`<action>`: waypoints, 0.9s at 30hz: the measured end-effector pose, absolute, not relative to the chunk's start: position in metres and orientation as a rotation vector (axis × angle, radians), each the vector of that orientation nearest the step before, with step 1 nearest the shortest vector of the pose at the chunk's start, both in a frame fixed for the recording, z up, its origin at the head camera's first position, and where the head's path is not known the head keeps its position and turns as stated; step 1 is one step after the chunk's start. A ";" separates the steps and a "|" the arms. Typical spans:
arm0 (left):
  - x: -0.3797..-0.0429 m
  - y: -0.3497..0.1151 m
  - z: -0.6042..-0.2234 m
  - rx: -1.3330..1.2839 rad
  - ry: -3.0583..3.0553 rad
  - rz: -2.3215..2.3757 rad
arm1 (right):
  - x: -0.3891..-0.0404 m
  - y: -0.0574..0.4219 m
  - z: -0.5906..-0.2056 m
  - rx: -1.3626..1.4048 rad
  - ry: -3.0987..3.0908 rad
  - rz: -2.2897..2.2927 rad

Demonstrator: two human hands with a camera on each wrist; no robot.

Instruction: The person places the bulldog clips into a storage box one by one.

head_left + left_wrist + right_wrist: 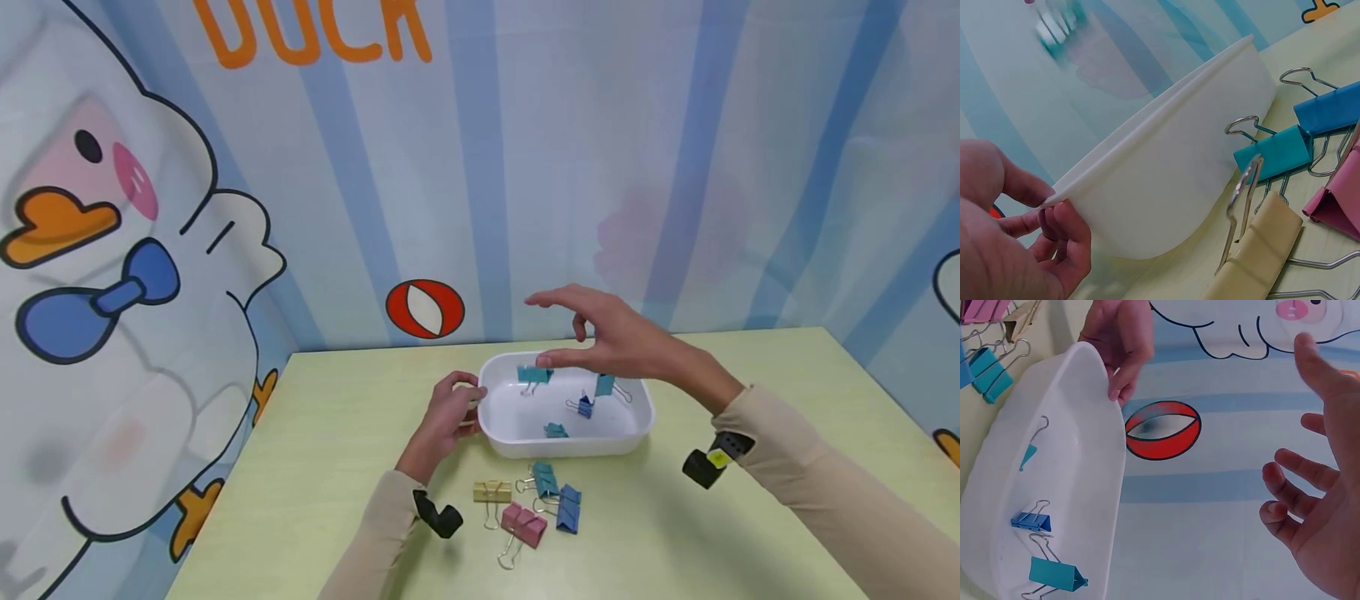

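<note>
My left hand (448,415) pinches the left rim of a white plastic tub (517,448) between thumb and fingers. Over the tub's far side my right hand (611,333) is spread, thumb and fingers apart, nothing between them. Just below its thumb appears a teal binder clip (534,374); whether it touches the tub cannot be told. A blurred teal-and-white shape (1060,28) shows above the rim in the left wrist view. Inside the tub are a blue binder clip (585,407), a teal clip (556,430) at the near side and another teal clip (604,385) at the right.
In front of the tub lie a yellow clip (492,492), a pink clip (523,525), a teal clip (545,480) and a blue clip (568,509), close together on the pale table (337,500). A printed backdrop (525,167) stands behind the table.
</note>
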State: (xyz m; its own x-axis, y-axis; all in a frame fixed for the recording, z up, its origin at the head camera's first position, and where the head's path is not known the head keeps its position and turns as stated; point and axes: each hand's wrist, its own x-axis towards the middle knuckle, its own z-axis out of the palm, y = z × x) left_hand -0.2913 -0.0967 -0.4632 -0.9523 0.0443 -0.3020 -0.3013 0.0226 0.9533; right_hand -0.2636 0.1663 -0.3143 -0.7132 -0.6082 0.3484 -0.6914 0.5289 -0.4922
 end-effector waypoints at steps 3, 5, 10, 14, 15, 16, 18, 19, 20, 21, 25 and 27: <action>-0.291 -0.097 -0.463 -0.260 2.056 2.020 | -0.258 0.166 -0.316 1.118 -2.662 0.919; -0.291 -0.097 -0.464 -0.257 2.059 2.020 | -0.253 0.167 -0.319 1.148 -2.669 0.895; -0.291 -0.097 -0.464 -0.258 2.062 2.022 | -0.237 0.171 -0.330 1.247 -2.701 0.829; -0.290 -0.098 -0.463 -0.252 2.062 2.026 | -0.223 0.177 -0.348 1.310 -2.781 0.756; -0.290 -0.098 -0.463 -0.248 2.061 2.028 | -0.219 0.179 -0.353 1.321 -2.806 0.736; -0.290 -0.098 -0.463 -0.247 2.061 2.027 | -0.215 0.180 -0.358 1.330 -2.834 0.716; -0.290 -0.097 -0.463 -0.246 2.061 2.029 | -0.208 0.183 -0.369 1.337 -2.882 0.666; -0.290 -0.097 -0.463 -0.246 2.061 2.030 | -0.205 0.184 -0.374 1.338 -2.903 0.648; -0.290 -0.097 -0.463 -0.244 2.064 2.029 | -0.201 0.186 -0.380 1.340 -2.918 0.629; -0.290 -0.097 -0.463 -0.244 2.066 2.027 | -0.198 0.187 -0.385 1.337 -2.938 0.620; -0.290 -0.097 -0.463 -0.253 2.072 2.021 | -0.186 0.189 -0.404 1.320 -2.983 0.618; -0.290 -0.096 -0.463 -0.258 2.074 2.019 | -0.181 0.188 -0.415 1.299 -2.998 0.625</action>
State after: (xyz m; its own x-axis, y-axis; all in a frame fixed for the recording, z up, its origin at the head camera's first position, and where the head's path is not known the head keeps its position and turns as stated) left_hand -0.2899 -0.0964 -0.4630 -0.9569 0.0375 -0.2881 -0.2870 0.0320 0.9574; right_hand -0.1813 0.1882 -0.4149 -0.6807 -0.7323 -0.0198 -0.6635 0.6277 -0.4072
